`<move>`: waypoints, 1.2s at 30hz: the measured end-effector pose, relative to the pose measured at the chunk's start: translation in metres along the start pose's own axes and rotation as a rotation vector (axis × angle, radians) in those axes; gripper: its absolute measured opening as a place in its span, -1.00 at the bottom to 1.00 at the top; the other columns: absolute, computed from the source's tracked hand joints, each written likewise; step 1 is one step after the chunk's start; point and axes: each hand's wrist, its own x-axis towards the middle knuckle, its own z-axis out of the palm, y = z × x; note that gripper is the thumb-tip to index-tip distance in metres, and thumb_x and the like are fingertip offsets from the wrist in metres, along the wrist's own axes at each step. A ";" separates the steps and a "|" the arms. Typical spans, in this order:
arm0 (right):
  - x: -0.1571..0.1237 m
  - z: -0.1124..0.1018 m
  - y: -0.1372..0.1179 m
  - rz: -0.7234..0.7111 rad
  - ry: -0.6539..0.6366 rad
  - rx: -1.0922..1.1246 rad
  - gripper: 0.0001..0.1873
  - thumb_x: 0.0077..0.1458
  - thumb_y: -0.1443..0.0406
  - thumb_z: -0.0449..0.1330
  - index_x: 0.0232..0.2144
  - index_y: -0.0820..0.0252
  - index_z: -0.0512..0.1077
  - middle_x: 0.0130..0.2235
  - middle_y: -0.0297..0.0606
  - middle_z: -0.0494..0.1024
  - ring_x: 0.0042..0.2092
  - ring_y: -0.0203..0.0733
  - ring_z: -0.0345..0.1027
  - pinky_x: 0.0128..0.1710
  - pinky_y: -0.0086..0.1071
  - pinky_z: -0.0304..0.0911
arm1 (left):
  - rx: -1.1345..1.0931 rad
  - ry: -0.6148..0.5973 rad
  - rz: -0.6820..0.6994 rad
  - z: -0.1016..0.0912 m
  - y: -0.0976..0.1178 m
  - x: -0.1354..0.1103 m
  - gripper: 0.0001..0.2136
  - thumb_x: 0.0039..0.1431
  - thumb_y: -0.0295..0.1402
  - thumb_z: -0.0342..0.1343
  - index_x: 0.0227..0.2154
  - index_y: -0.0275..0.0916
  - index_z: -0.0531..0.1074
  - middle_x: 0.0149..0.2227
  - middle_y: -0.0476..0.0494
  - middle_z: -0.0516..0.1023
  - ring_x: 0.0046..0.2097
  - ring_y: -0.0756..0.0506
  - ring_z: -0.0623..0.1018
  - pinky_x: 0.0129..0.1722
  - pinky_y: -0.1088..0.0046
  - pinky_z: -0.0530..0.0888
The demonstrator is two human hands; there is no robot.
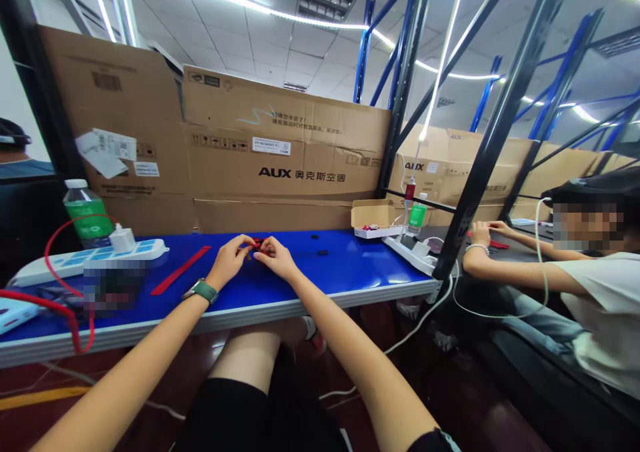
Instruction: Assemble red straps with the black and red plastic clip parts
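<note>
My left hand [229,261], with a green-strapped watch [202,291] on its wrist, and my right hand [275,257] meet above the middle of the blue table [350,272]. Their fingertips pinch a small red and dark part [259,245], which is mostly hidden by my fingers. Two small black pieces [315,237] lie just beyond my right hand. A flat red strip [180,271] lies left of my left hand, not touching it.
A white power strip [90,262] with a red cable and a green-labelled bottle [85,211] stands at the left. An open cardboard box [373,220] of small red parts and a second power strip sit at the right. Beyond, a co-worker's hands [481,235] work at a dark table behind a black rack upright.
</note>
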 end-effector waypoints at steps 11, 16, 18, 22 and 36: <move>-0.002 -0.002 -0.010 -0.041 0.103 -0.135 -0.73 0.05 0.10 0.27 -0.34 0.08 0.30 -0.28 -0.39 0.49 -0.26 -0.25 0.38 -0.16 -0.37 0.36 | -0.193 -0.161 -0.131 0.012 -0.017 0.001 -0.46 0.11 0.14 0.13 -0.09 -0.22 0.55 -0.04 -0.26 0.64 0.00 -0.29 0.60 0.04 0.16 0.53; -0.004 -0.004 -0.021 -0.075 0.102 -0.137 -0.78 0.05 0.18 0.26 -0.26 0.07 0.34 -0.24 -0.36 0.56 -0.19 -0.20 0.44 -0.08 -0.32 0.38 | -0.303 -0.220 -0.120 0.011 -0.017 0.001 -0.39 0.04 0.08 0.24 0.02 -0.29 0.52 0.04 -0.34 0.61 -0.01 -0.31 0.62 -0.01 0.15 0.56; -0.005 -0.005 -0.027 -0.089 0.112 -0.149 -0.75 0.01 0.21 0.29 -0.23 0.07 0.37 -0.19 -0.32 0.58 -0.13 -0.17 0.46 -0.03 -0.29 0.37 | -0.272 -0.224 -0.074 0.011 -0.012 -0.001 -0.39 -0.02 0.03 0.33 0.02 -0.27 0.52 0.05 -0.33 0.60 0.02 -0.31 0.60 0.05 0.15 0.53; -0.005 -0.006 -0.035 -0.093 0.097 -0.097 -0.70 0.02 0.18 0.31 -0.17 0.11 0.43 -0.17 -0.26 0.61 -0.13 -0.15 0.49 -0.03 -0.28 0.38 | -0.269 -0.173 -0.110 0.009 -0.004 -0.001 -0.48 -0.02 0.05 0.32 -0.14 -0.28 0.59 -0.10 -0.30 0.66 -0.07 -0.30 0.63 0.02 0.15 0.54; -0.005 -0.006 -0.038 -0.097 0.108 0.015 -0.66 0.12 0.06 0.31 -0.14 0.13 0.49 -0.15 -0.22 0.63 -0.13 -0.14 0.52 -0.07 -0.31 0.40 | -0.402 -0.144 -0.234 -0.002 0.013 0.000 -0.49 0.02 0.09 0.30 -0.19 -0.30 0.60 -0.26 -0.21 0.66 -0.30 -0.16 0.60 -0.32 0.35 0.52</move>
